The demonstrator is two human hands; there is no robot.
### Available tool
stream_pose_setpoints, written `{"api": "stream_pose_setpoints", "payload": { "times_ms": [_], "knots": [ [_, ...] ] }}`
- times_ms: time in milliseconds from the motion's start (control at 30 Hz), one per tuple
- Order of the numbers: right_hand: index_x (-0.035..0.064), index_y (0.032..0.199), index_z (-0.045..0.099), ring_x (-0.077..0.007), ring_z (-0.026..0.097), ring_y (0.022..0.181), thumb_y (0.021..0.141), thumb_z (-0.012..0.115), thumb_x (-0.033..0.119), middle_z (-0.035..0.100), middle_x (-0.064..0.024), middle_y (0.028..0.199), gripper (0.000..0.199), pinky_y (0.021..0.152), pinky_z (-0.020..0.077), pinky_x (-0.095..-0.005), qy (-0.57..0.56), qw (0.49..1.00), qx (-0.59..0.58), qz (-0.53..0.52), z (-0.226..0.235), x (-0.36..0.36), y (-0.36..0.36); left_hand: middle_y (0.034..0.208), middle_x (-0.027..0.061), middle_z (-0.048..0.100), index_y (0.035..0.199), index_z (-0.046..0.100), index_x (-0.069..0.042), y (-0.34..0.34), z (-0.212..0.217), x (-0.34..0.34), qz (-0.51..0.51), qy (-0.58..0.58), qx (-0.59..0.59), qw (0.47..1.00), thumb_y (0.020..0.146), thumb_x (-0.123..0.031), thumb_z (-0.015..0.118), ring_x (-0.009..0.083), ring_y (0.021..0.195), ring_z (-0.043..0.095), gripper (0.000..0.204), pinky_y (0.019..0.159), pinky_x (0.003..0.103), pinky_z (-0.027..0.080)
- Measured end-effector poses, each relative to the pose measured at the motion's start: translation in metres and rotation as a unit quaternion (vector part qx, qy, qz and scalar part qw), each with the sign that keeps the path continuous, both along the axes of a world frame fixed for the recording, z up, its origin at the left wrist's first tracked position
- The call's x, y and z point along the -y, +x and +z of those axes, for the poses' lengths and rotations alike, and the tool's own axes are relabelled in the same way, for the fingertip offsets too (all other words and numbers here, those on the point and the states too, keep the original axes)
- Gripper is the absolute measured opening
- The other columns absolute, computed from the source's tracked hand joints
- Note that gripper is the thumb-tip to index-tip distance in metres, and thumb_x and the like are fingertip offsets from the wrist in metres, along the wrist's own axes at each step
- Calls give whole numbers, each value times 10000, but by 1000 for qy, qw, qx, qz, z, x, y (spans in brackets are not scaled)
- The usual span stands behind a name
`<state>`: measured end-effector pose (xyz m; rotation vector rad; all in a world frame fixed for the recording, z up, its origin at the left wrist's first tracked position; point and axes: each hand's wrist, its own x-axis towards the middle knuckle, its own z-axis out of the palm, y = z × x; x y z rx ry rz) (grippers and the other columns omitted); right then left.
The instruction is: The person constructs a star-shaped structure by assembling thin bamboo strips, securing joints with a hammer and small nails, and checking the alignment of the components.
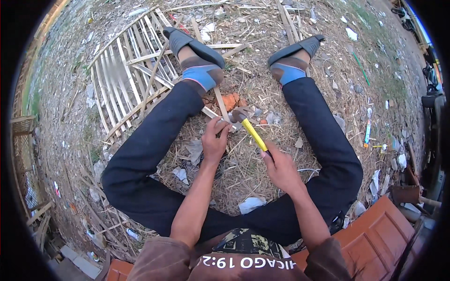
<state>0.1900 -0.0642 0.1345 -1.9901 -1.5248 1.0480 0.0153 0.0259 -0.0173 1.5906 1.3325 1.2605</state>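
My right hand (283, 168) is wrapped around the dark lower end of the handle of a yellow-handled hammer (254, 134), whose head sits low between my feet, just beside the fingertips of my left hand (214, 140). The left fingers are drawn together in a pinch by the near end of a pale wooden strip (209, 112); I cannot tell whether they grasp the strip itself or some small piece set on it. Another narrow slat (221, 103) runs down from my left foot to the same spot, with an orange-brown broken brick (229, 100) next to it on the littered ground (234, 182). A slatted wooden frame (129, 70) lies beyond my left leg. I judge this to be the hammering step, with the wood being steadied for a blow; the next move seems to call for a short, controlled tap, aimed well clear of my pinched fingertips
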Motion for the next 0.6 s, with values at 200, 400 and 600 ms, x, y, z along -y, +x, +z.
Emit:
{"api": "stream_pose_setpoints", "payload": {
  "times_ms": [200,400,600],
  "knots": [
    [-4,1255,518,-452,632,682,963,548,147,603,-276,700,330,611,466,-511,-29,998,-58,-26,24,-10,-12,912,142,733,1186,519,-24,-2,-6,1,3,0,-25,1000,841,-36,729,237,866,725,405,746,330,556],
    [28,1298,511,-442,621,633,971,539,156,600,-256,688,352,569,458,-459,14,999,-34,-19,1,-3,-15,922,147,733,1170,505,-23,0,-3,-2,9,-3,-12,1000,840,-36,731,249,912,720,401,801,342,545],
    [36,1294,515,-394,628,623,979,527,149,589,-221,679,334,580,449,-440,14,997,-65,-47,38,-17,-15,918,140,734,1142,513,-19,-1,-4,4,19,-25,6,999,835,-20,727,229,926,720,375,815,330,542]
  ]
}}
